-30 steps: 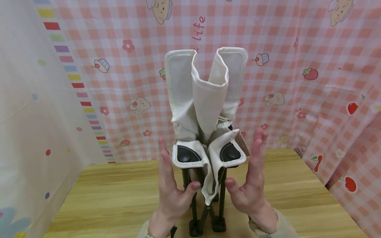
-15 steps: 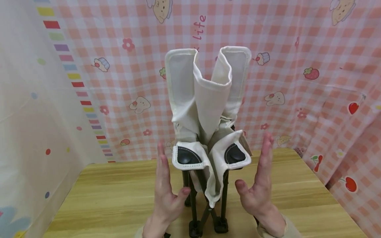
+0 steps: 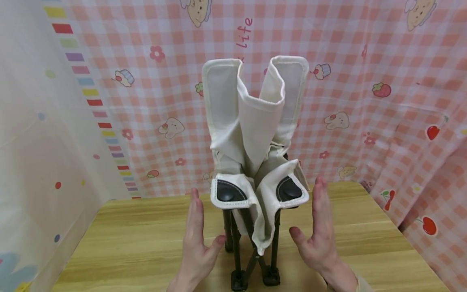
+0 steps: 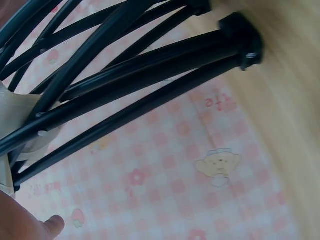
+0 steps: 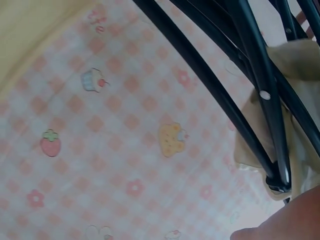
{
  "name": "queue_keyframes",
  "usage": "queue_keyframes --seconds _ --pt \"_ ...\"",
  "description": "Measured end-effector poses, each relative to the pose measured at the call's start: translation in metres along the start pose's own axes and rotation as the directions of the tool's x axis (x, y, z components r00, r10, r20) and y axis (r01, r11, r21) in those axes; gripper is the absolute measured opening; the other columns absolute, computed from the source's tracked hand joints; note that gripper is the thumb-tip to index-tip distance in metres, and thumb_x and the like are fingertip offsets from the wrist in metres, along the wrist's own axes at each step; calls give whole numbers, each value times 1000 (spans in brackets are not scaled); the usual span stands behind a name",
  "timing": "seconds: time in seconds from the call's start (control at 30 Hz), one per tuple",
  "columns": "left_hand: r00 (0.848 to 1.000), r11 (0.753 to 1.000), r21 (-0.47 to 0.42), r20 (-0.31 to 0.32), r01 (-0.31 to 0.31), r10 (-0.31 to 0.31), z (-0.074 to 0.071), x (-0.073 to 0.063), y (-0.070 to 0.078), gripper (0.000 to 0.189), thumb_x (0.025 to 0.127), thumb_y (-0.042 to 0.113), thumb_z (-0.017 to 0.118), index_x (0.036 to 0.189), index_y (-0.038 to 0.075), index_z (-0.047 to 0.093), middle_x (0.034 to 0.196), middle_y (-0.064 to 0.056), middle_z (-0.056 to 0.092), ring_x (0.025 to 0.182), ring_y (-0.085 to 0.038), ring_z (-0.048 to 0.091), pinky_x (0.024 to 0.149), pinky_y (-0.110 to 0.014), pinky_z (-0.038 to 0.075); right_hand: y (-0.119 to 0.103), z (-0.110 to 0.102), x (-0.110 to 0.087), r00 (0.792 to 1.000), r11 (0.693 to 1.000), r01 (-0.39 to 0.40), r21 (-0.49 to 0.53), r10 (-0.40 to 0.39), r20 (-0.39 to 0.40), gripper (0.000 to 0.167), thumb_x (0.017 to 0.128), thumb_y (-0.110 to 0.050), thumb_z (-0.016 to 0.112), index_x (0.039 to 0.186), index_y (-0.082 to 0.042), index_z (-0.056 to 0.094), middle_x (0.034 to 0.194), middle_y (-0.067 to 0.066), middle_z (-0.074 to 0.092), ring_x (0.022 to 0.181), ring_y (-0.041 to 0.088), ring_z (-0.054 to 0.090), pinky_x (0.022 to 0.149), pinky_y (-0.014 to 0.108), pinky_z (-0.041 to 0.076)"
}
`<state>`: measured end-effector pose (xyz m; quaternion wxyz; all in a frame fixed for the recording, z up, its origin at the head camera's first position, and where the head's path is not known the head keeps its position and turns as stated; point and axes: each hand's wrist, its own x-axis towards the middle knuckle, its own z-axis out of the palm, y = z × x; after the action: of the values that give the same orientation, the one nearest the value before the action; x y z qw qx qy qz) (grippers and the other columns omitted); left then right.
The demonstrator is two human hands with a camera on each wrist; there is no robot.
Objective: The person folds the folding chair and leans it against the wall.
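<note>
A partly folded camping chair (image 3: 257,129) stands upright on the table, its cream fabric bunched in the middle and its back panels raised. Black patches (image 3: 228,191) sit at the front corners of the seat. Crossed dark legs (image 4: 135,85) fill the upper part of the left wrist view, running to a black foot (image 4: 245,40). To the chair's left, my left hand (image 3: 198,247) is held with straight fingers, apart from it. On the other side my right hand (image 3: 319,239) mirrors it, thumb spread towards the legs. Neither hand holds anything.
The wooden table (image 3: 138,239) reaches out to both sides of the chair. Behind it hangs a pink checked curtain (image 3: 146,101) with cartoon prints. A pale dotted curtain (image 3: 43,162) closes off the left.
Both hands have moved away from the chair and drawn back a little towards me. The chair's right side has spread slightly to the right, then stayed put.
</note>
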<state>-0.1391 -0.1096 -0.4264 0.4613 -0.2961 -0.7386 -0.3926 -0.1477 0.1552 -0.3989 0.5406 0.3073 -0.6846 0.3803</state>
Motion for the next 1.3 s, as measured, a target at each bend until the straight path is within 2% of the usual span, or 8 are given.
queue_keyframes --seconds 0.27,0.47,0.63,0.73,0.83,0.9,1.1,1.3 --pt "996 998 19 56 62 -63 -8 -23 -8 87 108 58 48 158 -10 29 176 -20 21 167 -21 18 138 -24 13 12 -9 -27 992 999 -33 -32 37 118 86 107 -54 52 154 16 35 172 23 31 165 26 25 140 34 17" --pt "991 996 66 115 57 -64 -15 -39 -12 79 109 55 46 156 -8 39 174 -16 29 166 -13 22 136 -20 15 16 -18 -43 967 994 -100 -54 110 230 83 107 -55 51 154 14 40 172 16 33 164 19 27 137 24 18" --pt "983 995 85 168 54 -68 -22 -52 -17 69 109 49 52 152 -5 49 170 -12 39 163 -6 27 134 -15 19 16 -25 -54 953 995 -52 -85 75 294 76 108 -51 52 150 12 48 171 16 37 163 16 30 135 20 22" --pt "979 994 104 195 38 -58 -25 -57 -18 64 108 46 55 151 -1 53 167 -11 45 160 -3 30 132 -13 23 15 -30 -61 928 990 -52 -130 96 360 73 109 -52 51 149 9 51 171 11 37 163 10 28 133 16 22" --pt "974 990 143 225 8 -41 -26 -61 -20 62 109 48 53 151 3 55 166 -7 46 159 0 31 130 -12 23 14 -36 -65 897 986 -68 -154 128 424 71 109 -52 50 149 6 53 170 8 40 161 5 29 132 12 22" --pt "967 985 171 252 -14 -30 -28 -63 -20 61 109 50 52 150 5 57 164 -7 49 159 0 30 130 -11 23 14 -39 -68 886 986 -59 -153 123 448 68 108 -51 51 148 4 56 167 9 45 160 4 31 131 11 23" --pt "943 968 221 330 -116 38 -33 -72 -25 61 106 58 51 145 12 64 157 -7 58 159 -2 32 128 -13 25 18 -42 -76 896 993 24 -115 30 443 58 108 -48 53 138 0 66 152 15 62 154 1 41 127 10 30" --pt "918 944 214 360 -252 164 -35 -78 -31 56 104 56 57 139 14 69 150 -7 65 155 -6 41 116 -21 51 21 -46 -83 877 993 70 -93 -17 479 52 109 -47 53 134 -5 71 147 9 66 151 -4 43 124 6 31"
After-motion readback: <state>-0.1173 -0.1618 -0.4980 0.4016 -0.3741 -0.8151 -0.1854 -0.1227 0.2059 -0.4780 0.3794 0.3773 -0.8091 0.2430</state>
